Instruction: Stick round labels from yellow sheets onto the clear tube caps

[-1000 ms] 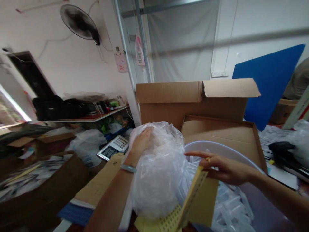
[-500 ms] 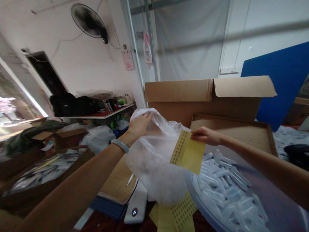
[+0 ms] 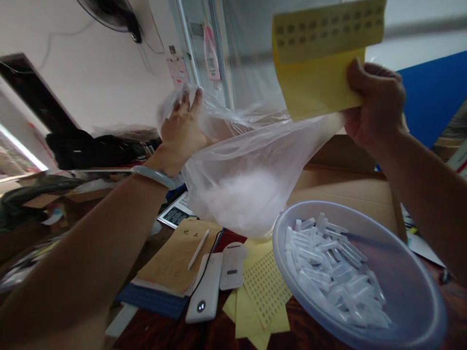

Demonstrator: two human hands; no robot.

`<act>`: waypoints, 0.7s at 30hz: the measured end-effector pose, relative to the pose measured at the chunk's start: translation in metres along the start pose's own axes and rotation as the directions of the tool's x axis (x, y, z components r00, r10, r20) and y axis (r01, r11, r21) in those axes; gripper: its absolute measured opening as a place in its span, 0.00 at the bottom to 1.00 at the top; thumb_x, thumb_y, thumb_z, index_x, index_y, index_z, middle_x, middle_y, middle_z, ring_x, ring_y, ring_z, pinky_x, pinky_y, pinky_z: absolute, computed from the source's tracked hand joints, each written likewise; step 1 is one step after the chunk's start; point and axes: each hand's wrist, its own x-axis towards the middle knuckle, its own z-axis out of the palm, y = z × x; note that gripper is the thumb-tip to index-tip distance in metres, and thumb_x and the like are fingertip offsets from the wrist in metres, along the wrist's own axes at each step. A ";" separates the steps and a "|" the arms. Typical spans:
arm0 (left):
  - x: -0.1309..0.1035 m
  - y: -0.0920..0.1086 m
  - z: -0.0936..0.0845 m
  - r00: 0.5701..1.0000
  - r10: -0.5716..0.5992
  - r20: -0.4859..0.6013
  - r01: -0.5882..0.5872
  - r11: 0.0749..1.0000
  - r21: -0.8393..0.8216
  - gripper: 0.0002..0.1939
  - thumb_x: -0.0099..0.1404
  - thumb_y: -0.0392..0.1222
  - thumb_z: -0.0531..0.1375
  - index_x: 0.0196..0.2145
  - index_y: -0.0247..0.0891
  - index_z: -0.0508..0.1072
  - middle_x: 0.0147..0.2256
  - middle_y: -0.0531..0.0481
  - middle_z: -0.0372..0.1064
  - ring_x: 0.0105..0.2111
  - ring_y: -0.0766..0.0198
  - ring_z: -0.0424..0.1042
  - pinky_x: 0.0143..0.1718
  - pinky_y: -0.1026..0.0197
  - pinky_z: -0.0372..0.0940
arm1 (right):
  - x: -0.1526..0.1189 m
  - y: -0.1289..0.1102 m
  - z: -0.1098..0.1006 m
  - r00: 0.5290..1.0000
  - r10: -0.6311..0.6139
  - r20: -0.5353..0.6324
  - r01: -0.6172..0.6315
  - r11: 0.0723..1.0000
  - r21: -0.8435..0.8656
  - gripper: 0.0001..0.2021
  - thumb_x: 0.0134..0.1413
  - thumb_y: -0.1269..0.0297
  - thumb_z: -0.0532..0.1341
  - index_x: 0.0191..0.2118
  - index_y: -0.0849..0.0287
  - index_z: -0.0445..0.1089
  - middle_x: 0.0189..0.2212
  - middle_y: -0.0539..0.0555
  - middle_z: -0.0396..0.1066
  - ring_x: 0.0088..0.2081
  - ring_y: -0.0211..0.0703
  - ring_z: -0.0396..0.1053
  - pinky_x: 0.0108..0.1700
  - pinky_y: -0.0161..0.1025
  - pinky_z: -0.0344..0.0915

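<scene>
My left hand [image 3: 184,119] is closed on the rim of a clear plastic bag [image 3: 241,180], whose film covers the fingertips. The bag hangs above the table, with a pale whitish mass in its lower part. My right hand [image 3: 379,102] pinches a yellow sticker sheet [image 3: 317,87] that is folded over at the top and printed with rows of small dark marks. The bag's other edge stretches up to this hand, behind the sheet, and the fingers there are partly hidden. Below my right hand stands a bluish plastic basin [image 3: 412,272] holding many small translucent plastic tubes [image 3: 335,272].
On the dark red table lie more yellow sticker sheets [image 3: 262,287], a white power bank [image 3: 206,291] with a cable, a brown notebook [image 3: 171,257] and a white pen [image 3: 199,250]. A cardboard box [image 3: 343,189] stands behind the basin. A wall fan [image 3: 116,17] hangs upper left.
Both hands have risen, lifting the bag and stretching its mouth wide between them. My right hand has moved up and right with the sticker sheet. More of the basin and table now shows.
</scene>
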 end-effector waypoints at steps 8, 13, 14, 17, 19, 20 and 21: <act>-0.076 0.006 0.071 0.899 -0.053 0.435 0.058 0.998 0.001 0.60 0.51 0.56 0.69 0.70 0.36 0.40 0.69 0.32 0.32 0.64 0.29 0.47 0.60 0.35 0.54 | -0.025 0.106 -0.036 0.915 0.366 0.168 -0.333 0.923 -0.194 0.08 0.49 0.68 0.68 0.26 0.69 0.75 0.21 0.53 0.74 0.20 0.32 0.68 0.22 0.25 0.63; -0.113 0.021 0.067 0.781 -0.068 0.621 0.074 0.997 0.017 0.62 0.50 0.56 0.69 0.70 0.41 0.34 0.69 0.35 0.20 0.66 0.28 0.38 0.61 0.31 0.50 | -0.052 0.143 -0.070 0.801 0.555 0.223 -0.480 0.819 -0.314 0.11 0.47 0.63 0.70 0.28 0.69 0.77 0.23 0.56 0.75 0.18 0.33 0.66 0.18 0.27 0.59; -0.119 0.025 0.061 0.759 -0.065 0.647 0.071 0.997 0.017 0.62 0.49 0.55 0.69 0.70 0.44 0.36 0.69 0.37 0.19 0.66 0.27 0.35 0.60 0.28 0.48 | -0.059 0.144 -0.075 0.777 0.580 0.245 -0.497 0.804 -0.326 0.13 0.46 0.61 0.70 0.29 0.69 0.77 0.24 0.57 0.75 0.19 0.33 0.67 0.18 0.27 0.60; -0.134 0.035 0.041 0.724 -0.049 0.688 0.053 0.998 0.016 0.61 0.44 0.56 0.71 0.69 0.55 0.42 0.69 0.43 0.19 0.65 0.21 0.28 0.53 0.15 0.37 | -0.078 0.142 -0.084 0.731 0.615 0.295 -0.528 0.784 -0.327 0.17 0.42 0.55 0.71 0.29 0.68 0.78 0.26 0.58 0.76 0.22 0.36 0.70 0.21 0.28 0.63; -0.143 0.040 0.031 0.715 0.057 0.697 -0.020 0.998 -0.060 0.67 0.38 0.58 0.72 0.68 0.56 0.40 0.69 0.44 0.22 0.65 0.23 0.23 0.51 0.14 0.29 | -0.088 0.139 -0.088 0.735 0.610 0.297 -0.537 0.791 -0.295 0.19 0.40 0.51 0.71 0.29 0.66 0.78 0.27 0.57 0.77 0.25 0.38 0.72 0.25 0.31 0.67; -0.147 0.042 0.027 0.705 0.108 0.701 -0.040 0.993 -0.112 0.69 0.35 0.56 0.73 0.68 0.57 0.40 0.69 0.44 0.26 0.65 0.23 0.25 0.51 0.14 0.29 | -0.092 0.137 -0.089 0.750 0.597 0.285 -0.535 0.801 -0.270 0.20 0.39 0.50 0.72 0.29 0.65 0.78 0.27 0.56 0.77 0.25 0.39 0.72 0.27 0.32 0.68; -0.151 0.044 0.023 0.710 0.157 0.686 -0.050 0.984 -0.172 0.66 0.37 0.55 0.73 0.68 0.57 0.42 0.69 0.43 0.34 0.66 0.25 0.31 0.52 0.14 0.30 | -0.096 0.135 -0.090 0.773 0.578 0.263 -0.527 0.815 -0.242 0.21 0.38 0.48 0.72 0.29 0.64 0.77 0.27 0.55 0.76 0.26 0.40 0.73 0.28 0.33 0.69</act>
